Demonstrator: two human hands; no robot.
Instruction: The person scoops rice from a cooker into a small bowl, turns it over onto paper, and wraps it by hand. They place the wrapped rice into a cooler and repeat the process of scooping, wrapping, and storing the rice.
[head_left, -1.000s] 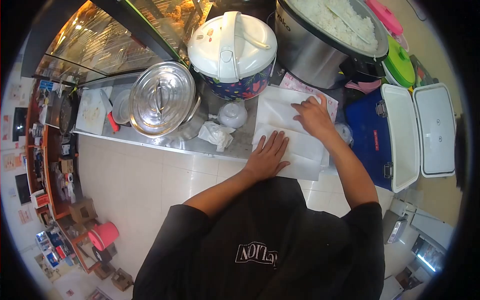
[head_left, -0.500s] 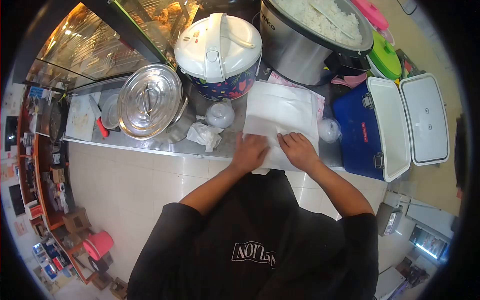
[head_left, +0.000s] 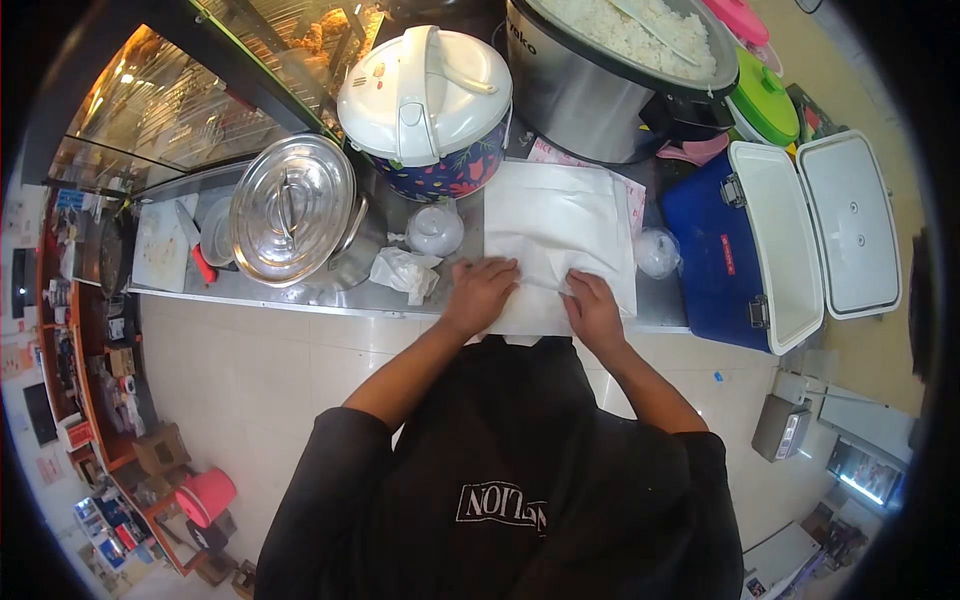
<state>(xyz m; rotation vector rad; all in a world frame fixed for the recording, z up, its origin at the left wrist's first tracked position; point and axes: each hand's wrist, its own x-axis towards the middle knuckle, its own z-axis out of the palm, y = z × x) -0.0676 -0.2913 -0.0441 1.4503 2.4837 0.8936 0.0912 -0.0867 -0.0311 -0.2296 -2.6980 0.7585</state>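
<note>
White paper sheets (head_left: pixel 555 215) lie stacked on the metal counter in front of my body, over a pink-printed sheet (head_left: pixel 636 200). My left hand (head_left: pixel 484 292) rests at the left edge of the white paper, its fingers stretched toward the middle. On the right part of the same paper lies my right hand (head_left: pixel 592 305), with its fingers bent and together at a fold; whether it pinches the paper is hard to tell. A crumpled white tissue (head_left: pixel 406 274) and a small clear plastic bag (head_left: pixel 435 230) sit left of my left hand.
A patterned rice cooker (head_left: pixel 430 110), a lidded steel pot (head_left: pixel 290 210) and a large cooker of rice (head_left: pixel 600 90) stand behind. An open blue cooler (head_left: pixel 712 255) is at the right, beside a plastic-wrapped bundle (head_left: pixel 656 252). A red-handled knife (head_left: pixel 203 262) lies far left.
My left hand has shifted left to the paper's edge, and its fingers are clearer. My right hand has moved slightly down the paper, so the hands are farther apart.
</note>
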